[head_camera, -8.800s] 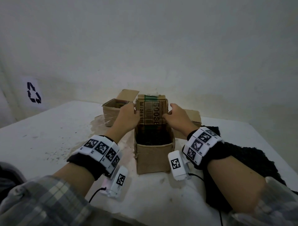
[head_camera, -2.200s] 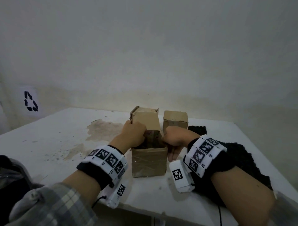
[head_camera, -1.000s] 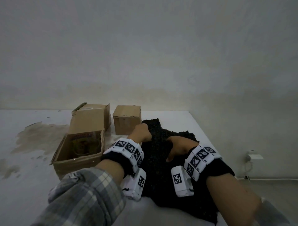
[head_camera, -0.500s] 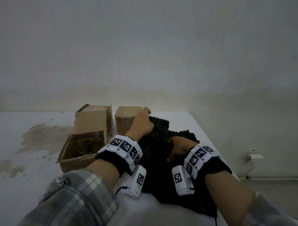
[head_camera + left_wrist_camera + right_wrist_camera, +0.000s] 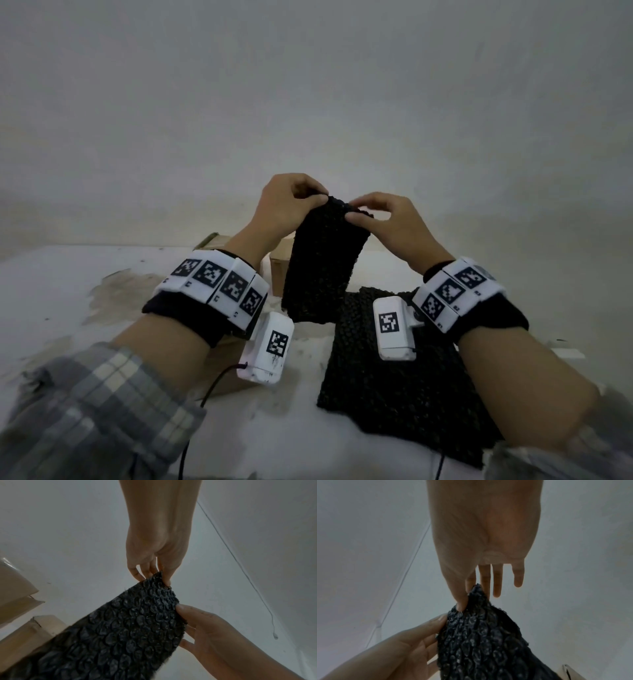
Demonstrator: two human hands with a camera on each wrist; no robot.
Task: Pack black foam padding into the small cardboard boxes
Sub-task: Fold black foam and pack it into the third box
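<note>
While we are looking down past our forearms, these lines are running from the nearest things to the farthest.

Nearest, sleeves and bands: our plaid sleeves (image 5: 102, 418) are framing the bottom of the head view, and the marker wristbands (image 5: 219, 287) are sitting on both wrists.

Padding stack: the remaining black padding (image 5: 404, 383) is lying flat on the white table (image 5: 51, 308), under our right forearm.

Lifted sheet: one black foam sheet (image 5: 322, 267) is hanging in the air above the table, between our wrists; its bubbled face is filling the left wrist view.

Left hand: our left hand (image 5: 287, 205) is pinching the sheet's top edge, thumb and fingertips curled onto it.

Right hand: our right hand (image 5: 387, 222) is pinching the same top edge just beside the left, thumb and forefinger closed on it, the other fingers hanging loose.

Boxes: the cardboard boxes (image 5: 279, 270) are standing behind the sheet and our left wrist, mostly hidden; we cannot tell from here which one is open.

Step in hand: we are judging that we are separating or straightening one sheet before packing it.

Next move: we are judging that the sheet is needing folding or bunching to fit, then carrying left and back to an open box and pressing down inside.
</note>
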